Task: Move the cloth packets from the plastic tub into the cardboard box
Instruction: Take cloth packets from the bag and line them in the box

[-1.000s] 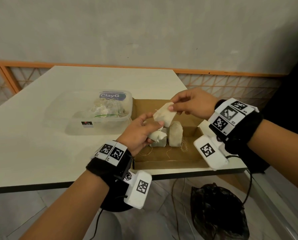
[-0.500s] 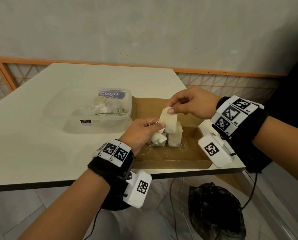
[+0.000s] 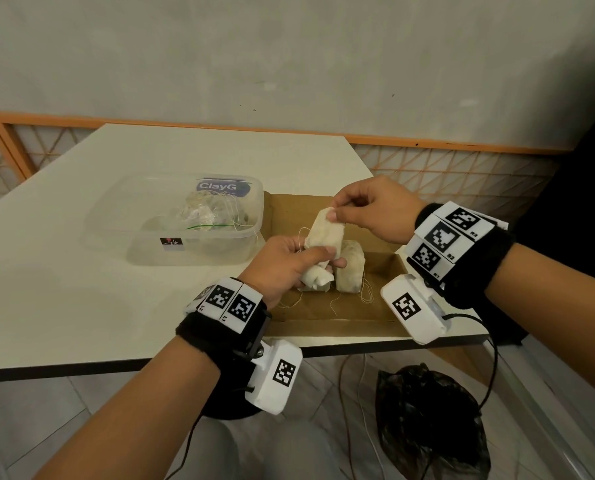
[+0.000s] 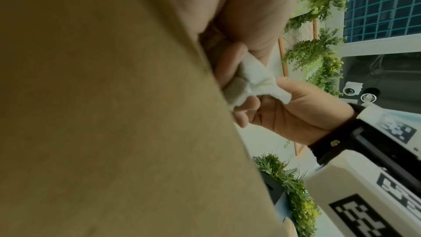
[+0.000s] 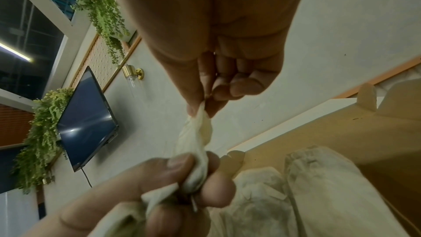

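A clear plastic tub (image 3: 171, 233) on the white table holds several pale cloth packets (image 3: 209, 213) with loose strings. Right of it lies an open cardboard box (image 3: 323, 311). Above the box both hands hold one cloth packet (image 3: 325, 232) (image 5: 196, 138). My right hand (image 3: 334, 214) (image 5: 200, 109) pinches its top end. My left hand (image 3: 318, 258) grips its lower end between thumb and fingers. Another packet (image 3: 351, 268) stands upright in the box. A crumpled one (image 3: 316, 280) lies under my left fingers; I cannot tell if they hold it.
The box sits at the table's front right corner, near the edge (image 3: 358, 344). A black plastic bag (image 3: 427, 420) and cables lie on the floor below. An orange lattice rail (image 3: 445, 168) runs behind the table.
My right hand brought the packet down and closer to the left hand. The left thumb and fingers closed on its lower end, and the packet now stands steeper over the box.
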{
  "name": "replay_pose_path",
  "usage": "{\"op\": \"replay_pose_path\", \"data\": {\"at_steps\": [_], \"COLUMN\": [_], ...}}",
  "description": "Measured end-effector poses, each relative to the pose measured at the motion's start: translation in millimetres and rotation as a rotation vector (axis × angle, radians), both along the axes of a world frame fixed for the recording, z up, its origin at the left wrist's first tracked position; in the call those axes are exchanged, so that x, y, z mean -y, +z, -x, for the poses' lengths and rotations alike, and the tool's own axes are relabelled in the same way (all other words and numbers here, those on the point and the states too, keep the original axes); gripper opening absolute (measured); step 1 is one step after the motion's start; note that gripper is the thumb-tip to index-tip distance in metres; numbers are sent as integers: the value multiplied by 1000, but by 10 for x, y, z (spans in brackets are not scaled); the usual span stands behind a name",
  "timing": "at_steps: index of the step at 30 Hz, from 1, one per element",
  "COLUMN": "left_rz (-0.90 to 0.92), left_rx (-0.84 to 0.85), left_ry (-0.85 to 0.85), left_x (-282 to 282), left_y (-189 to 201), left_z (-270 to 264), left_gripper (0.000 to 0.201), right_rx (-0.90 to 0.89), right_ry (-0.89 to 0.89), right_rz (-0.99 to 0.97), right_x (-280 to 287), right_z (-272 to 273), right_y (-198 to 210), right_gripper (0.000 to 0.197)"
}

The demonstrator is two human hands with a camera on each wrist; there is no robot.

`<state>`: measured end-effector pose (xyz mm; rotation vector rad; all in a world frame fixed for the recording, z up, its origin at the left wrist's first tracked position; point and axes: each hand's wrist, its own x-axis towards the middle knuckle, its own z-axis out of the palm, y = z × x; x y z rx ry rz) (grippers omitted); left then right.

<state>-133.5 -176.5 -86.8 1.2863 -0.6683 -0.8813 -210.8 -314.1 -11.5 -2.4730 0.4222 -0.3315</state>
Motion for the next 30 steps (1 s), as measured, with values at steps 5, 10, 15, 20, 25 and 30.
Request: {"op": "replay_pose_path", "data": {"at_steps": [5,10,15,20,25,30], "left_rz": [-26,-7,28,18,37,40], "left_rx": [1,-11,-34,-10,-9,11], "left_ry": [-27,-2,41,64,76,71], "left_x": [-26,-41,-30,-19,-43,-42], "left_y": [16,30,33,9,15,16], "left_z": [-39,-17,29,28,32,34], "left_gripper": [16,17,25,37,18,18], "right_rx": [-119,-151,-64,18,40,36], "right_ry": [77,78,77,99,98,55], "right_rz": [28,68,-39,-13,92,235], "right_x": [33,48,-24,-36,-47,-84], "right_z": [14,31,12,-25,2,-11], "right_y": [43,59,3,5,13,4], "right_gripper": [21,23,27,12,26,19]}}
